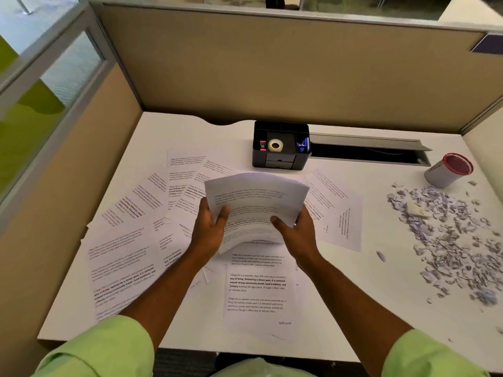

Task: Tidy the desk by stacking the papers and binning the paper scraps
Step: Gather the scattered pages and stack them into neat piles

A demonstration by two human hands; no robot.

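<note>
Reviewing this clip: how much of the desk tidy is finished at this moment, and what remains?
Early stage. In hand: the left hand and right hand hold a small bundle of papers above the desk. Left: many loose sheets lie spread across the desk's left and middle, and the paper scraps are piled at the right beside the red-rimmed bin. No finished stack is visible.

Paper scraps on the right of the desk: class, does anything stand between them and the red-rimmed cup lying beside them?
Nothing visible does. The paper scraps lie loose on the bare desk, and the red-rimmed cup lies on its side just beyond them. Both the left hand and right hand grip the held stack of papers.
</note>
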